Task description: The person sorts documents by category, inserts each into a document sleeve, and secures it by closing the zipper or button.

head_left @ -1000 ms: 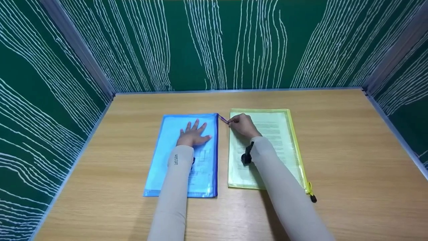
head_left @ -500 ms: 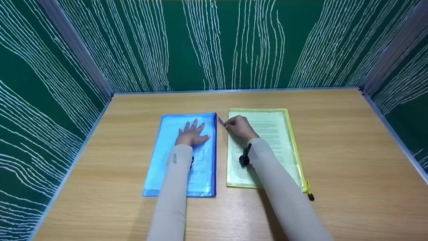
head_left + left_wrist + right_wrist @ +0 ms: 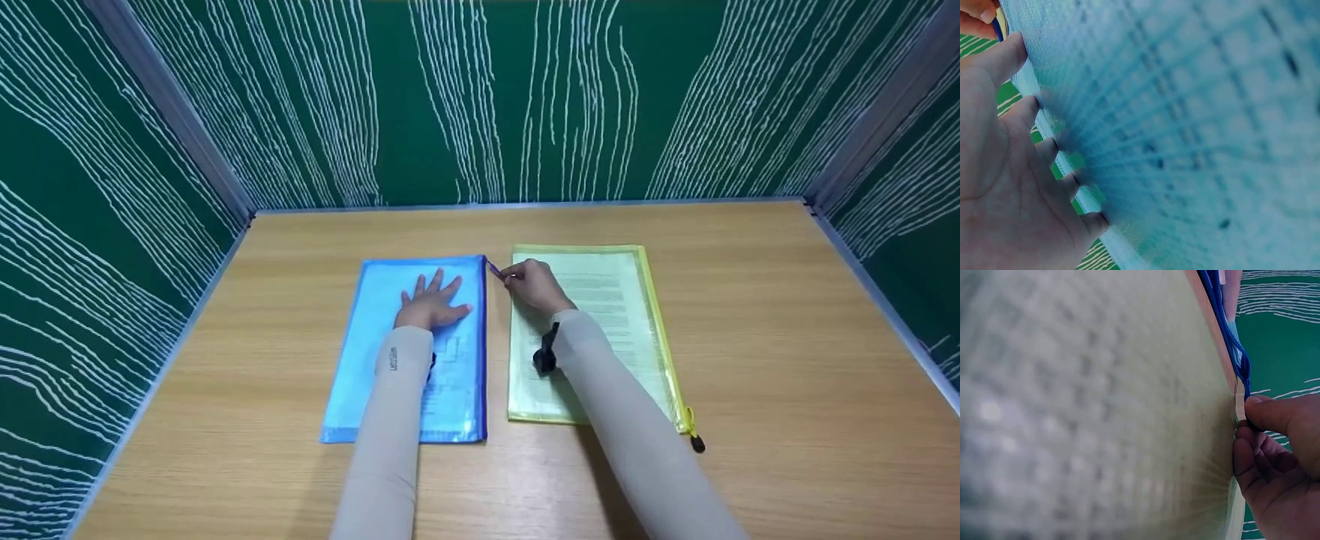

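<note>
A blue zip document pouch (image 3: 375, 360) lies flat on the table with papers inside, its dark zip edge on the right. My left hand (image 3: 431, 306) rests on its upper half, fingers spread; the left wrist view shows the fingertips against the pouch (image 3: 1196, 140). Between thumb and fingers, my right hand (image 3: 536, 286) pinches the zip's pull cord (image 3: 494, 269) at the pouch's top right corner. In the right wrist view the cord (image 3: 1245, 365) is a blue loop, its end hidden in the grip. Under the right wrist lies a yellow zip pouch (image 3: 615, 300) holding a printed sheet.
The wooden table (image 3: 787, 337) has green panels (image 3: 450, 172) with white wavy lines at its back and sides. A yellow cord with a black end (image 3: 697, 442) hangs off the yellow pouch's lower right corner.
The view shifts slightly. The right hand keeps its pinch on the cord and stays almost in place, a touch further left. The left hand stays put on the blue pouch.
</note>
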{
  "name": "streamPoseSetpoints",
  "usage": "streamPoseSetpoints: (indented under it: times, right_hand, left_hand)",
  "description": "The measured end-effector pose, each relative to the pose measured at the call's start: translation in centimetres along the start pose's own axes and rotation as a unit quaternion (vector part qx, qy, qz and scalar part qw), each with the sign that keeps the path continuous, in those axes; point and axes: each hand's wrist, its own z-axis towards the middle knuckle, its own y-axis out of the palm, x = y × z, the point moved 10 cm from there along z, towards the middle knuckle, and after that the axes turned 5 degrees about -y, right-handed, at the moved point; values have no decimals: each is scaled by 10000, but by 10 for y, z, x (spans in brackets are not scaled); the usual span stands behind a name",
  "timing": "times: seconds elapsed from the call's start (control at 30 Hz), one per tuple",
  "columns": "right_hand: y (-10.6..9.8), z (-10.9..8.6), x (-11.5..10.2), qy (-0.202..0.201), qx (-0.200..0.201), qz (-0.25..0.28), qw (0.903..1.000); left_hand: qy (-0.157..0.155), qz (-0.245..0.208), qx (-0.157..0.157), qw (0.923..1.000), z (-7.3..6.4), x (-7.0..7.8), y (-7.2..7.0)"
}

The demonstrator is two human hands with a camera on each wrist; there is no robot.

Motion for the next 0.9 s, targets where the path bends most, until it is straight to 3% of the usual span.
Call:
streamPoseSetpoints:
  times: [0.43,0.9]
  right_hand:
    - [13,-4,-2,126,-377,-116,9991]
    - [0,-12,8,376,-160,152,9990]
  left_hand:
    - [32,133,-35,9999,1,0,2]
    - [-112,-24,-23,9999,4,0,2]
